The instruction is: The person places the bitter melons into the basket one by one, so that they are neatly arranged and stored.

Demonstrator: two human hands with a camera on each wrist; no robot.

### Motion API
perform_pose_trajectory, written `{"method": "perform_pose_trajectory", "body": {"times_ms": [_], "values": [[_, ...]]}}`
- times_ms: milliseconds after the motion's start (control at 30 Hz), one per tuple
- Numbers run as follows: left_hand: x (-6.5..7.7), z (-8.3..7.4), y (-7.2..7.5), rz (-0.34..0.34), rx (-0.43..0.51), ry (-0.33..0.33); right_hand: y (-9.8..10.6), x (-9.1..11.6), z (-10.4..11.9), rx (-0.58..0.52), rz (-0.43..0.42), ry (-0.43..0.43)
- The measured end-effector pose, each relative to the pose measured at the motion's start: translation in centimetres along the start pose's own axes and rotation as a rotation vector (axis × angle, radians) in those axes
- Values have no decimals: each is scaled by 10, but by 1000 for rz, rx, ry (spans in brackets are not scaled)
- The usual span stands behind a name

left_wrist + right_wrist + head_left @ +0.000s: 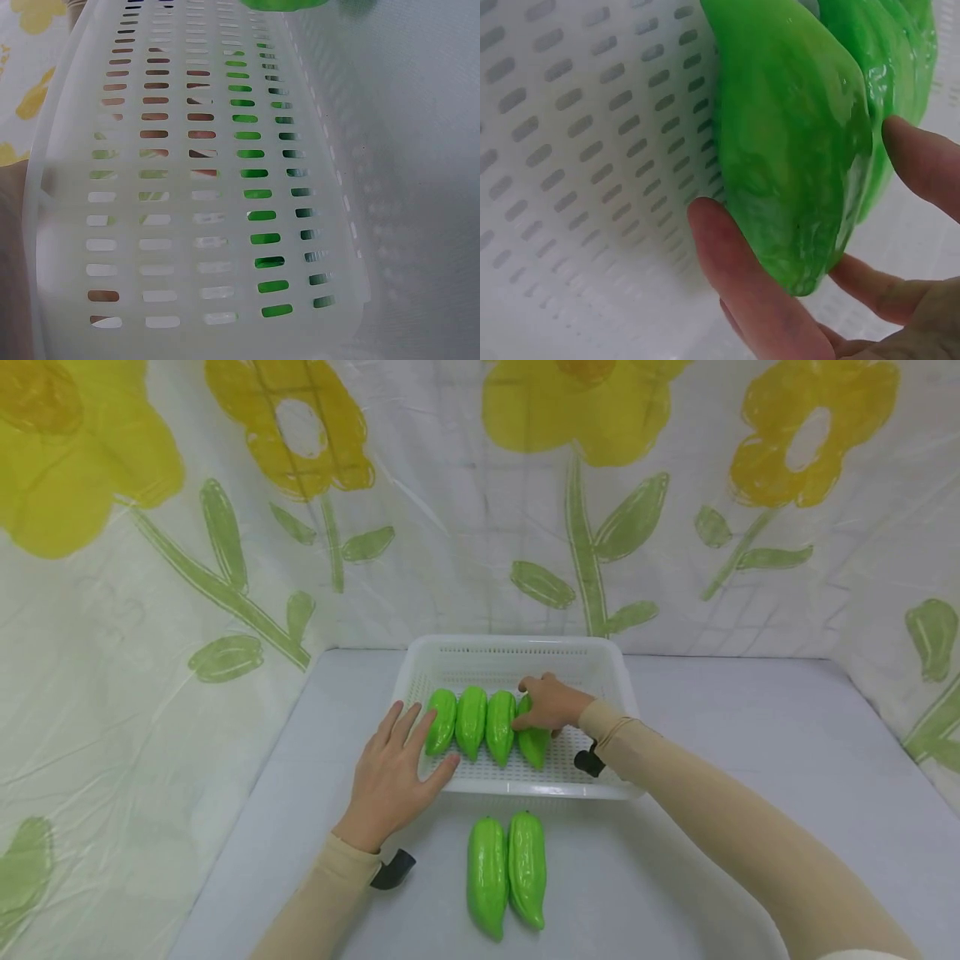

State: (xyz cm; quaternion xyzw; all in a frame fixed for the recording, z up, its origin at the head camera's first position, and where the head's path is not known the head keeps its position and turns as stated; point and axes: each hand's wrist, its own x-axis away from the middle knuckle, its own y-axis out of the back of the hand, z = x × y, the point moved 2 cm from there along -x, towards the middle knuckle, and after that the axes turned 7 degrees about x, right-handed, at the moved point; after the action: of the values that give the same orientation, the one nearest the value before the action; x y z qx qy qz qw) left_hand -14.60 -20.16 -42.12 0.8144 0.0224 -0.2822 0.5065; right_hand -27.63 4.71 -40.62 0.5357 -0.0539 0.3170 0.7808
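Sleeve [716, 818] foremost — right hand [553, 703], fingers apart, straddles a green pepper [534, 748] — left hand [392, 783] outspread.

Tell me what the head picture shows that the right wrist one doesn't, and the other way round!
Only the head view: the left hand, two green vegetables on the table, and yellow flowers on the cloth.
Only the right wrist view: the palm side of the right hand.
Both: the right hand around one green vegetable in the white basket.
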Motion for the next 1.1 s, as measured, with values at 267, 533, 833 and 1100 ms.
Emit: {"method": "perform_pose_trajectory", "body": {"times_ms": [267,533,833,1100], "values": [[0,0,-1,-7,4,-4,6,10,1,-2,-25,3],[1,0,-2,-18,4,-11,16,19,-4,-20,-80,18],[1,-1,-1,-28,4,-26,30,46,2,-49,-177,91],[1,0,-1,-25,5,-22,32,73,11,-81,-258,166]]}}
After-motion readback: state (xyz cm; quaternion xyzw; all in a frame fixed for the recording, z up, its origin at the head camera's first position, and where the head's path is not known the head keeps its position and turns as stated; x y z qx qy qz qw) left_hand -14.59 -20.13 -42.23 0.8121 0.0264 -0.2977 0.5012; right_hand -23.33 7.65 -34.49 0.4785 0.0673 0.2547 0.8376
